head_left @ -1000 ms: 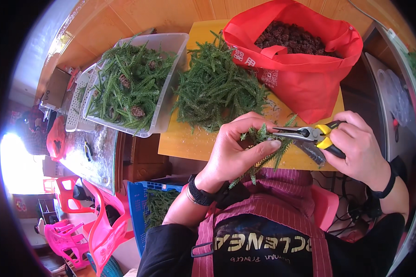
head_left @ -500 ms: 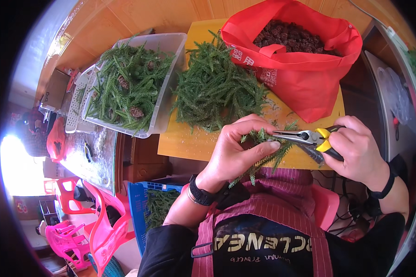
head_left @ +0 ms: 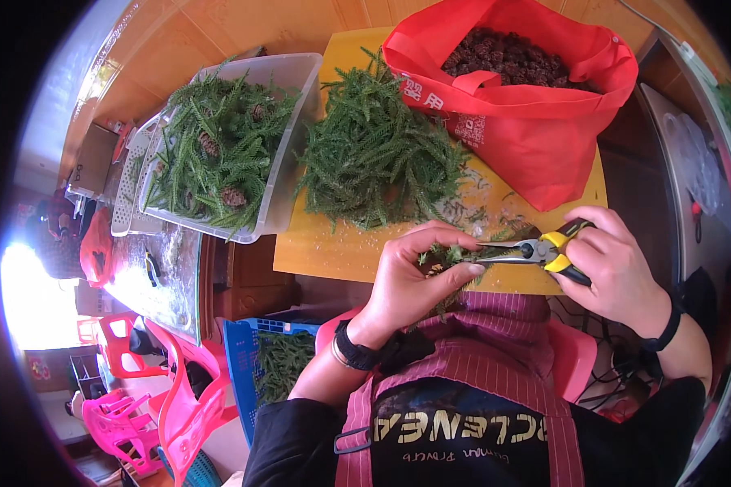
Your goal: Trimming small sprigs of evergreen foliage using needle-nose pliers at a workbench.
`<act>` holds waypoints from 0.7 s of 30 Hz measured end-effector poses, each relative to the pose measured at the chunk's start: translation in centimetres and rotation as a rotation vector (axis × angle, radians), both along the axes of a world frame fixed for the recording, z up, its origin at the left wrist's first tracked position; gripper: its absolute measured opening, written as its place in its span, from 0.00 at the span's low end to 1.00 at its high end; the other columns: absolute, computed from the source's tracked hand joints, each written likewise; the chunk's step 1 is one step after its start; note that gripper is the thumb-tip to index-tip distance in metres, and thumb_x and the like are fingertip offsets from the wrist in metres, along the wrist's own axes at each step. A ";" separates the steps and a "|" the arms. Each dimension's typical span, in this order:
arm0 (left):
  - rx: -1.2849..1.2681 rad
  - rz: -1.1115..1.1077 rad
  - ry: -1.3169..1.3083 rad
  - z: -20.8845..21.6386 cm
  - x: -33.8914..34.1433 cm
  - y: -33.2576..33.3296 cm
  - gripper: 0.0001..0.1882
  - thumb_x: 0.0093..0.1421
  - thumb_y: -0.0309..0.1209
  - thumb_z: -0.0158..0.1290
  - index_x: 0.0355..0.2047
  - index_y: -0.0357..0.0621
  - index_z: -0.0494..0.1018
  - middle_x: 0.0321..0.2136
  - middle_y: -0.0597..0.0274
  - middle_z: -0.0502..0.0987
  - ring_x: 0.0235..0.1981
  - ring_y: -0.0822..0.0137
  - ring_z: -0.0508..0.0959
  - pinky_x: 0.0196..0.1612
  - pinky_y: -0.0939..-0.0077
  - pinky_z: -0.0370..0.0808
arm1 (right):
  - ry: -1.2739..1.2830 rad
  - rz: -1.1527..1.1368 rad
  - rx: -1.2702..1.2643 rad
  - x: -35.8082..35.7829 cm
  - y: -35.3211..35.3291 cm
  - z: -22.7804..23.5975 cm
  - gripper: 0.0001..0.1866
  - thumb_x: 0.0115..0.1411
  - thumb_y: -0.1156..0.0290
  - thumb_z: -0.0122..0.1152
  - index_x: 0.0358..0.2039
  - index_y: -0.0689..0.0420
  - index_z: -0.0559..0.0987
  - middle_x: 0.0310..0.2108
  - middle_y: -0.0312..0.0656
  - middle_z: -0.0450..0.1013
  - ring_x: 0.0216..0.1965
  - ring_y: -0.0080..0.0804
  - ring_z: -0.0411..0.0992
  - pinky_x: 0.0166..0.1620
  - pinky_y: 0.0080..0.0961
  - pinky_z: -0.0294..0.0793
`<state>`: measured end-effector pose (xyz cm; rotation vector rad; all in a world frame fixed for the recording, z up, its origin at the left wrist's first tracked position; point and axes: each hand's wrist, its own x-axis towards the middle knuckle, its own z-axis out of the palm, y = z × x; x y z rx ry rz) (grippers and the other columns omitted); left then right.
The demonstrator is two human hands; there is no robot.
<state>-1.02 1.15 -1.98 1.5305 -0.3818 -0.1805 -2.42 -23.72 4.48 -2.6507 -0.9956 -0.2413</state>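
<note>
My left hand point(head_left: 422, 276) pinches a small green artificial pine sprig point(head_left: 447, 261) between thumb and fingers, over the near edge of the yellow table. My right hand point(head_left: 613, 264) is wrapped round the yellow and black handles of long-nose pliers point(head_left: 536, 251). The pliers' jaws point left, slightly parted, and reach the sprig beside my left thumb and fingertips. Whether they grip a part of it is too small to tell. Just beyond my hands lies a heap of green pine sprigs point(head_left: 382, 154) on the table point(head_left: 333, 258).
A red bag point(head_left: 536, 146) full of brown pine cones point(head_left: 508, 61) stands at the far right of the table. To the left, a clear plastic bin point(head_left: 288, 162) holds sprigs with cones. Below are a blue crate point(head_left: 242, 365) of greenery and pink chairs point(head_left: 191, 381).
The pliers' handles have spread and the jaws have parted. The sprig has turned in my left hand, with less of it hanging below. Both hands stay nearly in place.
</note>
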 end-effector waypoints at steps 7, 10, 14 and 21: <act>0.047 0.020 -0.081 0.5 0.1 0.1 0.11 0.45 0.22 0.62 0.31 0.37 0.76 0.30 0.60 0.76 0.34 0.70 0.74 0.39 0.79 0.69 | -0.054 0.018 -0.057 0.5 -0.3 0.1 0.13 0.35 0.71 0.65 0.21 0.58 0.71 0.23 0.41 0.68 0.41 0.40 0.67 0.42 0.34 0.68; 0.053 0.015 -0.123 0.7 0.3 0.2 0.11 0.45 0.22 0.61 0.31 0.38 0.76 0.30 0.60 0.76 0.34 0.69 0.74 0.39 0.79 0.69 | -0.065 0.023 -0.075 0.7 -0.3 0.3 0.13 0.35 0.71 0.66 0.21 0.58 0.71 0.23 0.40 0.67 0.41 0.39 0.67 0.41 0.34 0.68; 0.034 -0.004 -0.138 0.8 0.5 0.1 0.11 0.45 0.22 0.61 0.31 0.39 0.76 0.30 0.60 0.76 0.34 0.69 0.75 0.39 0.78 0.69 | -0.117 0.034 -0.103 1.0 -0.3 0.5 0.13 0.33 0.72 0.66 0.20 0.58 0.71 0.22 0.40 0.66 0.40 0.39 0.67 0.40 0.33 0.68; 0.044 -0.026 -0.152 0.8 0.7 0.1 0.10 0.46 0.22 0.61 0.31 0.38 0.76 0.30 0.60 0.76 0.35 0.69 0.74 0.40 0.78 0.69 | -0.160 0.054 -0.123 1.1 -0.5 0.6 0.14 0.30 0.72 0.66 0.18 0.58 0.71 0.19 0.39 0.65 0.37 0.39 0.67 0.38 0.32 0.69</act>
